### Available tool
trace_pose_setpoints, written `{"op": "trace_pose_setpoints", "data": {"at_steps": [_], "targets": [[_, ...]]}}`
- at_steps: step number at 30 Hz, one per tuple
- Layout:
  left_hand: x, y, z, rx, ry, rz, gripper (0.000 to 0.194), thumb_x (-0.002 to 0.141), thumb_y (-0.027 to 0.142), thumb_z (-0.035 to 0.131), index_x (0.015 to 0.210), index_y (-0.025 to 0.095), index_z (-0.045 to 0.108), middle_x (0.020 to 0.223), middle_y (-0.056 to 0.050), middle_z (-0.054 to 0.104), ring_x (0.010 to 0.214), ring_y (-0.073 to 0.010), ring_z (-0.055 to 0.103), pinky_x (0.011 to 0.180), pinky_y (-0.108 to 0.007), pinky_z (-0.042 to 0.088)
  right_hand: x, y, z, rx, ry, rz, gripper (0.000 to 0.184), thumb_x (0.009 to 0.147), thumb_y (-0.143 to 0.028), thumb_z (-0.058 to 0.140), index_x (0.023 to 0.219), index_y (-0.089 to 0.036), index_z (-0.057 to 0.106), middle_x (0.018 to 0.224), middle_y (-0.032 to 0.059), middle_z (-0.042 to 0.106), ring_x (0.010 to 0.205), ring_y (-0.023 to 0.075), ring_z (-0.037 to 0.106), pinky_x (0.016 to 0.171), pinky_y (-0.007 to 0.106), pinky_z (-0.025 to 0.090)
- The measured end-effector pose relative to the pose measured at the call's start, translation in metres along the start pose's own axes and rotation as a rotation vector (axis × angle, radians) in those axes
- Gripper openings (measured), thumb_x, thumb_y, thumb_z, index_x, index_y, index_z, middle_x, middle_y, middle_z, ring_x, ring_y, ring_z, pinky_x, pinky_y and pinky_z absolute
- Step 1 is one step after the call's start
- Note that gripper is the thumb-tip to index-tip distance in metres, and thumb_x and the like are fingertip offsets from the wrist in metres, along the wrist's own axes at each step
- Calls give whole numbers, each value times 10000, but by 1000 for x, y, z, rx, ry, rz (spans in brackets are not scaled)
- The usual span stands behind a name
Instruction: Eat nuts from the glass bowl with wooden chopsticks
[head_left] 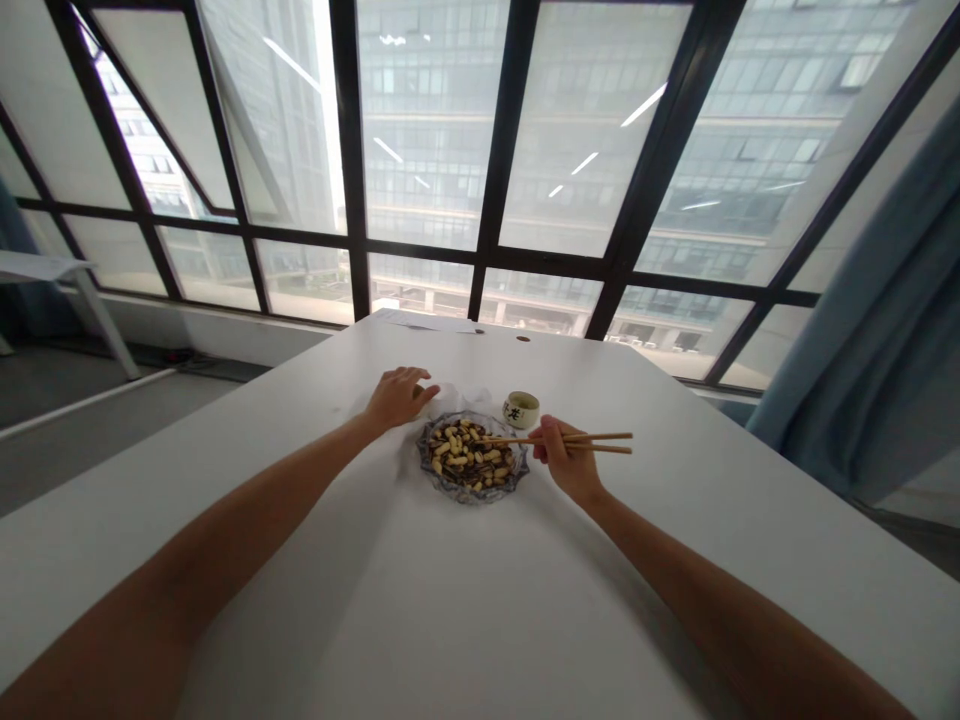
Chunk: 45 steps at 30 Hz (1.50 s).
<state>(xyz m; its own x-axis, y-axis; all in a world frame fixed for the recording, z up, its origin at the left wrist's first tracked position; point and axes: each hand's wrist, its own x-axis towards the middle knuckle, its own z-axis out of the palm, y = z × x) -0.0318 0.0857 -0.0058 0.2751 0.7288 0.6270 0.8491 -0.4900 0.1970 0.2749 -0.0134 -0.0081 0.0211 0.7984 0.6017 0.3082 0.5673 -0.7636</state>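
Observation:
A clear scalloped glass bowl (pixel 474 494) stands on the white table, filled with peanuts (pixel 455 462) and dark striped seeds, probably sunflower seeds. My right hand (pixel 564 455) is closed round a pair of wooden chopsticks (pixel 600 442), just right of the bowl. Their tips reach over the rim to the middle of the nuts; whether they pinch one I cannot make out. Beyond the bowl's left rim rests my left hand (pixel 401 397), its fingers loosely stretched and its thumb apart. A small brownish patch shows beneath its fingers, too small to name.
Just behind the bowl stands a small pale cup (pixel 521 410) with dark characters on it. Crumpled, see-through white material (pixel 454 398) lies left of the cup. Papers (pixel 427 321) lie at the far edge of the table (pixel 450 600). A blue curtain (pixel 847 370) hangs at the right.

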Motion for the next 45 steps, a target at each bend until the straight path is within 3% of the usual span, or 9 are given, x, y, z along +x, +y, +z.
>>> {"op": "trace_pose_setpoints", "data": {"at_steps": [5, 7, 10, 13, 18, 25, 29, 34, 45], "targets": [[-26, -27, 13, -99, 176, -175, 518, 888, 535, 589, 1241, 155, 582, 1298, -158, 624, 1213, -309, 573, 1033, -445, 454, 2, 7, 0, 68, 136, 70, 640, 856, -769, 503, 654, -183, 660, 479, 11, 551, 432, 138, 494, 411, 262, 383], [-29, -30, 20, -190, 176, -254, 558, 875, 551, 595, 1254, 142, 564, 1279, -166, 625, 1147, -295, 611, 990, -431, 489, 3, 8, -2, 61, 187, 80, 651, 854, -777, 493, 643, -184, 660, 476, 9, 534, 444, 141, 491, 421, 265, 382], [-29, -30, 26, -293, 110, -268, 558, 873, 564, 576, 1244, 147, 567, 1241, -148, 649, 1086, -269, 638, 963, -413, 507, 2, 8, -3, 54, 220, 82, 665, 870, -779, 459, 637, -188, 653, 479, 10, 527, 460, 144, 495, 436, 269, 389], [-29, -27, 25, -329, 77, -244, 556, 864, 569, 573, 1226, 147, 581, 1214, -137, 665, 1088, -263, 636, 976, -407, 500, -2, 6, -1, 33, 167, 63, 646, 856, -784, 482, 670, -190, 657, 515, 14, 556, 487, 148, 516, 450, 268, 404], [-29, -26, 22, -364, 28, -249, 598, 857, 582, 570, 1271, 150, 565, 1186, -133, 687, 1062, -266, 649, 971, -421, 504, -5, 1, 1, 17, -58, 50, 610, 849, -758, 530, 690, -186, 669, 536, 20, 590, 486, 144, 524, 450, 263, 411], [-28, -28, 26, -393, 5, -199, 613, 879, 584, 541, 1314, 154, 540, 1256, -143, 669, 1126, -272, 639, 1020, -435, 486, 13, -4, -12, 81, 127, 68, 618, 858, -756, 516, 639, -193, 645, 467, 11, 550, 425, 131, 476, 409, 256, 380], [-25, -28, 28, -385, -3, -160, 604, 889, 566, 540, 1326, 150, 530, 1263, -150, 668, 1125, -277, 643, 1019, -446, 487, 15, -2, -12, 38, -16, 46, 568, 840, -729, 577, 690, -190, 671, 555, 28, 623, 495, 143, 541, 463, 260, 433], [-18, -26, 33, -389, 13, -171, 619, 868, 539, 584, 1348, 158, 492, 1282, -158, 662, 1111, -284, 659, 988, -450, 507, 9, -2, -8, -50, -178, 73, 566, 814, -708, 630, 592, -188, 644, 553, 48, 642, 505, 151, 560, 466, 262, 430], [-16, -22, 35, -397, 62, -196, 601, 843, 531, 624, 1316, 180, 502, 1268, -136, 672, 1136, -277, 652, 995, -431, 508, 18, -16, -16, -27, -82, 122, 570, 802, -727, 630, 663, -176, 668, 521, 43, 649, 423, 132, 549, 388, 236, 423]]}}
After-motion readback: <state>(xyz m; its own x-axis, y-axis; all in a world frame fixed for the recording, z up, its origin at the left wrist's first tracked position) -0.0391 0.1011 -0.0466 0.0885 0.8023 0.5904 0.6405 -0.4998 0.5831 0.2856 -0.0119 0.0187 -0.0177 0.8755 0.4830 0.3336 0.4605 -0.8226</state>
